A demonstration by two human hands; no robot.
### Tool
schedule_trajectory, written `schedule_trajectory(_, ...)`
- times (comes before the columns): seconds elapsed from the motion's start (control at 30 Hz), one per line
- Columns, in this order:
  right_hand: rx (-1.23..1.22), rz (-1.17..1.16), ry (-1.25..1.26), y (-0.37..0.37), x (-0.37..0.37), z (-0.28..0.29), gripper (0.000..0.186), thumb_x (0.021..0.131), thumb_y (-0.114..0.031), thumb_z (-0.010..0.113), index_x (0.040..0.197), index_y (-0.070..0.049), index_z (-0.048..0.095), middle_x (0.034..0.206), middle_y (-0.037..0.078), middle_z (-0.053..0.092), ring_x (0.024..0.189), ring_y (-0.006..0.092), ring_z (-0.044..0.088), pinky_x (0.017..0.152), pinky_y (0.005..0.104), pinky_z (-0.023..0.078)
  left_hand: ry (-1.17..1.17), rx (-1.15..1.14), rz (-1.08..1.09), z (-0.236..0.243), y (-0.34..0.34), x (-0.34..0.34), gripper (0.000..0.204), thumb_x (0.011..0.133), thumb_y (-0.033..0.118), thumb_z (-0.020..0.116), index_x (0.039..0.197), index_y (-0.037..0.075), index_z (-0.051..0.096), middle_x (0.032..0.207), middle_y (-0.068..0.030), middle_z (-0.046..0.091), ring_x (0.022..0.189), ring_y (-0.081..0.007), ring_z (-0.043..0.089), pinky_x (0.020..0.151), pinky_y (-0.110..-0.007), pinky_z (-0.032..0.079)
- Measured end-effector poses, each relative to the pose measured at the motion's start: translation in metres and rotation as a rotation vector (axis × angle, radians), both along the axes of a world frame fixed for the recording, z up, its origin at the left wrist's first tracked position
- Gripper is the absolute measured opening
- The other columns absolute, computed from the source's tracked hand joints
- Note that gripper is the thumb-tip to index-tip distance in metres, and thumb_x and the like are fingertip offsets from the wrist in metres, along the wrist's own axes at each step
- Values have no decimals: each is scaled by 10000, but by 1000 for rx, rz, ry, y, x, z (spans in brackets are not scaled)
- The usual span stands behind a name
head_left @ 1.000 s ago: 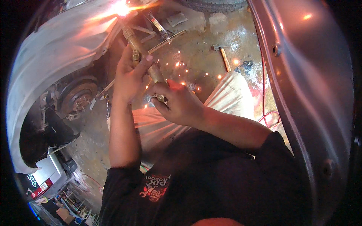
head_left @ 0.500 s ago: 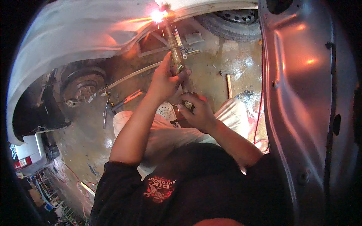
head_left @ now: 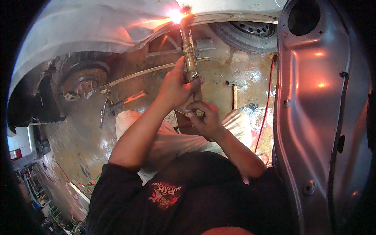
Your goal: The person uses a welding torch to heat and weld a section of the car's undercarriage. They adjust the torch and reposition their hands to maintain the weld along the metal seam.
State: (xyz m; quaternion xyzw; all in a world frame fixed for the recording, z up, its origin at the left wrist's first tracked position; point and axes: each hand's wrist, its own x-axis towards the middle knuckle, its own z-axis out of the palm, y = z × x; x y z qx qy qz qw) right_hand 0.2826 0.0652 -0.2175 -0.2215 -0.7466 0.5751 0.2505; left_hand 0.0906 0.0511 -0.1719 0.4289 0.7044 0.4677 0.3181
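My left hand (head_left: 175, 89) is wrapped round the upper body of a brass gas torch (head_left: 189, 56). Lower down, my right hand (head_left: 208, 120) is closed round the rear end, where a brass valve fitting shows by the thumb. The torch points up and away from me. At its tip a bright flame (head_left: 175, 16) glares against the lower edge of a pale grey car body panel (head_left: 90, 29). The glare hides the exact spot where tip and metal meet, and orange light spreads over the panel around it.
A tall bare metal car panel (head_left: 309, 102) stands close on my right. Under the car edge are a wheel (head_left: 250, 35) and a rusty hub (head_left: 84, 82). On the floor are a wooden-handled hammer (head_left: 235, 96), an orange-handled tool (head_left: 131, 98), a curved strip (head_left: 145, 71) and a red hose (head_left: 267, 102).
The whole view has shifted a little, so flame, torch and car edge appear slightly further right and lower. Both hands keep their grip, and the flame stays at the panel edge.
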Motion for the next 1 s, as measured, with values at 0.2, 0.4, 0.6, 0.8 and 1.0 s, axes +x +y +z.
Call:
schedule_trajectory(0.2,68,-5,-10,0,-2,-2,179,957,-59,708,1129,-10,695,1035,143,719,897,226,721,800,356,567,42,-36,-11,12,-1,0,749,896,230,855,1515,89,457,1034,-92,737,926,-190,722,841,-376,582)
schedule_trajectory(0.4,1,2,15,-3,-4,2,174,970,-14,677,1143,-10,681,979,106,701,677,141,689,634,307,547,-5,-15,-25,6,-4,-4,760,891,301,847,1500,93,442,955,-142,782,911,-310,781,818,-437,590)
schedule_trajectory(0.6,-105,4,-104,-5,-2,2,197,963,-88,723,1136,3,699,1051,172,721,886,258,740,797,373,577,-62,-81,-19,15,-3,-2,672,911,187,849,1471,97,489,1116,-67,722,966,-138,693,892,-345,576)
schedule_trajectory(0.8,-24,0,-50,-2,-3,0,184,961,-68,716,1129,4,696,1020,176,715,882,233,725,787,360,569,-48,-85,-32,13,-1,-4,643,920,177,840,1453,87,491,1127,-73,714,980,-147,694,901,-349,577)
schedule_trajectory(1.0,-35,-2,-69,-3,-2,2,188,961,-55,705,1140,1,690,1010,168,705,872,220,696,787,354,555,-71,-49,-39,5,-1,-6,638,923,166,836,1450,81,487,1128,-75,714,989,-157,708,888,-358,588)
